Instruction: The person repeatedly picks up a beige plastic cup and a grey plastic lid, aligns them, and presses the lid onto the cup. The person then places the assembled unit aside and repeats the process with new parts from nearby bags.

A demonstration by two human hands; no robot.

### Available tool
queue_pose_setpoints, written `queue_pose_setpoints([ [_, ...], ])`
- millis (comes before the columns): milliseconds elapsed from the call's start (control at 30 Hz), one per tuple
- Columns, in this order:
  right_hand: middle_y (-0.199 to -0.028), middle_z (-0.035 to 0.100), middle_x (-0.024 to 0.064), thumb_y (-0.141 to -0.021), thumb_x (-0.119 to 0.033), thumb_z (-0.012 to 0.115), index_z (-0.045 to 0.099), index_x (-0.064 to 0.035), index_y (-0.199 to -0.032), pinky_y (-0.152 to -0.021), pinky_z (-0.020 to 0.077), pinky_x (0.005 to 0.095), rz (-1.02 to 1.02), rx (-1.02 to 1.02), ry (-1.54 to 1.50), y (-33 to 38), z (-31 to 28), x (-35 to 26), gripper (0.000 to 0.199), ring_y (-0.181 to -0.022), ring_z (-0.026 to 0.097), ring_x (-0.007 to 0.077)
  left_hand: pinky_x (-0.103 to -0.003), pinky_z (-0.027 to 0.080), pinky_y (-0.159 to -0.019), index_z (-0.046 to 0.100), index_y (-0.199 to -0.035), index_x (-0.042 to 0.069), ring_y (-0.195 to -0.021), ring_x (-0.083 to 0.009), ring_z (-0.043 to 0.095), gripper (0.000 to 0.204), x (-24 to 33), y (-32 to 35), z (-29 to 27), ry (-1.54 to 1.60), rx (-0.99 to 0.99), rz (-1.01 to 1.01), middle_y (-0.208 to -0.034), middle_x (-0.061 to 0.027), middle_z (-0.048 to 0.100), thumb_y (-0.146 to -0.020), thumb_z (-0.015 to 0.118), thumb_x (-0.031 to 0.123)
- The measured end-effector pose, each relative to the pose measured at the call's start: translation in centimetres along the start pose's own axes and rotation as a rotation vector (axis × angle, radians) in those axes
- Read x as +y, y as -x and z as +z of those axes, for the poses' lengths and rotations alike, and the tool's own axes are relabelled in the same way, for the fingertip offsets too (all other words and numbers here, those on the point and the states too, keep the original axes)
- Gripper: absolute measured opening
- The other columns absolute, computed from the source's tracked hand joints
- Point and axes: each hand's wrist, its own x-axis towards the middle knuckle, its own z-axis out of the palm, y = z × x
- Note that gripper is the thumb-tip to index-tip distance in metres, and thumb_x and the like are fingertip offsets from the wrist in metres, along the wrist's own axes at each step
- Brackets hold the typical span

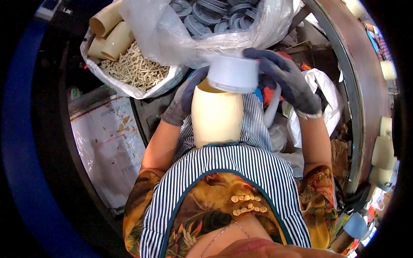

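A cream plastic container (217, 118), shaped like a rounded cylinder, stands on my lap with its mouth upward. My left hand (187, 99), in a dark grey glove, is closed around its upper left side; some fingers are hidden behind it. A pale blue-grey round cap (233, 75) sits slightly tilted over the container's mouth, leaving part of the opening visible at the left. Gloved as well, my right hand (287, 77) grips the cap's right side, with fingers on its upper edge.
Ahead is a clear plastic bag (159, 32) of grey round parts (206, 17). At far left, a white sack (144, 92) holds cream cylinders (118, 41) and short beige pieces (133, 66). A white bag (329, 107) lies right, beside a long brown table edge (350, 64).
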Motion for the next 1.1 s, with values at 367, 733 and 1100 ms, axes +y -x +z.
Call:
queue_pose_setpoints([
  [367,-0.089,0.058,0.0008,-0.096,-0.026,0.057,0.058,-0.0053,-0.126,-0.049,0.0413,0.0218,0.258,0.132,-0.163,-5.5,0.8,4.8,0.037,-0.069,0.055,0.0081,-0.042,0.044,-0.105,0.035,-0.144,0.003,-0.126,-0.0279,0.051,0.084,-1.6,-0.8,1.2,1.018,0.011,-0.261,-0.141,-0.0160,0.048,-0.092,0.035,0.068],
  [733,-0.084,0.064,0.0012,-0.097,-0.029,0.056,0.065,-0.0093,-0.123,-0.049,0.0427,0.0209,-0.059,0.165,0.131,-4.7,0.7,7.4,0.034,-0.064,0.055,0.0065,-0.036,0.043,-0.105,0.043,-0.140,-0.001,-0.121,-0.0256,0.055,0.079,2.8,-2.0,-0.4,0.093,-0.079,-0.135,-0.134,-0.0172,0.055,-0.096,0.034,0.065],
  [1100,-0.079,0.063,-0.0008,-0.096,-0.029,0.057,0.065,-0.0084,-0.124,-0.048,0.0425,0.0206,-0.068,0.219,0.175,-5.2,0.2,8.9,0.035,-0.062,0.053,0.0057,-0.035,0.044,-0.101,0.048,-0.136,0.000,-0.116,-0.0224,0.058,0.065,1.5,-2.5,-1.0,-0.182,-0.050,-0.172,-0.128,-0.0162,0.059,-0.101,0.036,0.053],
])
